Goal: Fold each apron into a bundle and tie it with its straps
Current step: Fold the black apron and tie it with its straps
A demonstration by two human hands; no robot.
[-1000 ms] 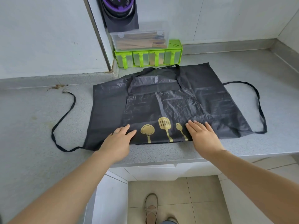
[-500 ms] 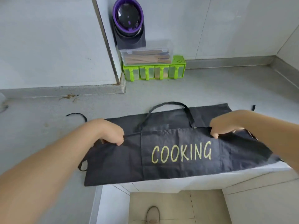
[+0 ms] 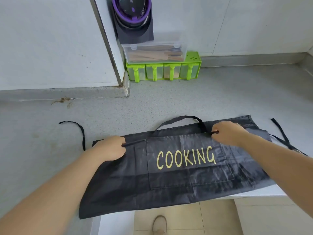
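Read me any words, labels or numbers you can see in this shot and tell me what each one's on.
"COOKING": yellow capitals on the front panel of the black apron spread on the countertop.
A small pale mark on the dark dome of the purple-rimmed appliance: too small to read.
No readable text on the green seasoning rack or the clear utensil box.
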